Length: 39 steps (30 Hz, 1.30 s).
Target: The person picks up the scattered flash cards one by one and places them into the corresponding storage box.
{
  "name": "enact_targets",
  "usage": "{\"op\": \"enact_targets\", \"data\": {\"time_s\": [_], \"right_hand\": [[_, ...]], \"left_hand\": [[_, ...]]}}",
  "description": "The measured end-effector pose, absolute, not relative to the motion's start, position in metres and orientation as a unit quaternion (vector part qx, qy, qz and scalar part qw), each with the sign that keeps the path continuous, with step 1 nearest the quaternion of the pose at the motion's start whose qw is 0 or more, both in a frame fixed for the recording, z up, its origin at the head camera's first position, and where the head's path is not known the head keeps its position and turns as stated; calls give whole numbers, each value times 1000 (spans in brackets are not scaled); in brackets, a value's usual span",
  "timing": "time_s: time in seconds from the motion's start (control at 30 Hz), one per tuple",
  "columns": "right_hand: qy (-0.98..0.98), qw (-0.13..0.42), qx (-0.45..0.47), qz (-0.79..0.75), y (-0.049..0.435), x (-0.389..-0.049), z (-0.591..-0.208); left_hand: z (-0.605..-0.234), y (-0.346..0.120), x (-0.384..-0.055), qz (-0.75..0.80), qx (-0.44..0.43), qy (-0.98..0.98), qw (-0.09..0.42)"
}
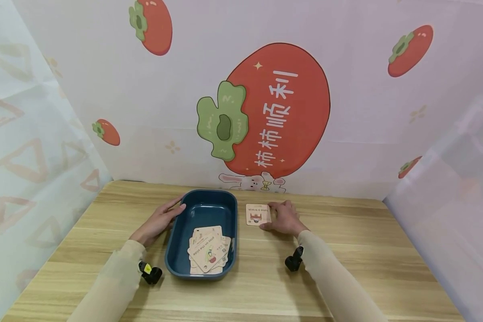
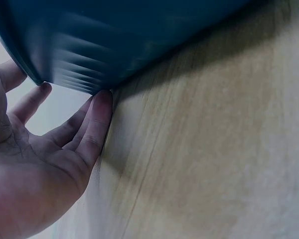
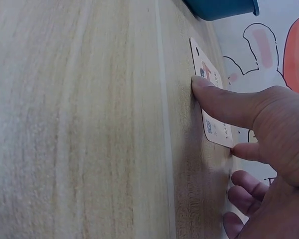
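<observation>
A blue rectangular tray (image 1: 201,212) stands on the wooden table, with a loose pile of square cards (image 1: 209,252) in its near end. The top card reads "play on the slide". My left hand (image 1: 161,220) holds the tray by its left side, thumb at the rim and fingers against the outer wall (image 2: 84,55). To the right of the tray, a single square card (image 1: 256,214) reading "take a break" lies upside down to me. My right hand (image 1: 284,219) pinches that card by its edges, thumb (image 3: 224,102) at the near edge and index finger at the far one.
The wooden table (image 1: 370,241) meets a white backdrop (image 1: 157,134) printed with persimmons and a rabbit. Patterned sheets (image 1: 36,134) hang at both sides. A small black camera (image 1: 150,273) sits on each wrist.
</observation>
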State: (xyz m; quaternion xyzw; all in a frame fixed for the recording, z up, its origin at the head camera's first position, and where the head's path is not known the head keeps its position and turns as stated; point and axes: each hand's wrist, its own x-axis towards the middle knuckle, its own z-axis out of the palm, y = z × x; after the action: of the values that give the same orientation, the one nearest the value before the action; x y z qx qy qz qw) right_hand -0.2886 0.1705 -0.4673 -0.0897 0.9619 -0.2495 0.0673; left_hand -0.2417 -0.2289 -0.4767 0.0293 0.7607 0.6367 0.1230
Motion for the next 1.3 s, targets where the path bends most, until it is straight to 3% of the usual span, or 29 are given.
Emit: {"op": "enact_targets", "data": {"time_s": [0.73, 1.3], "right_hand": [[945, 63, -53, -316, 170, -280, -457], [910, 26, -128, -392, 185, -260, -455]], "left_hand": [[-474, -227, -242, 633, 23, 763, 127], [-472, -227, -240, 633, 17, 763, 129]]}}
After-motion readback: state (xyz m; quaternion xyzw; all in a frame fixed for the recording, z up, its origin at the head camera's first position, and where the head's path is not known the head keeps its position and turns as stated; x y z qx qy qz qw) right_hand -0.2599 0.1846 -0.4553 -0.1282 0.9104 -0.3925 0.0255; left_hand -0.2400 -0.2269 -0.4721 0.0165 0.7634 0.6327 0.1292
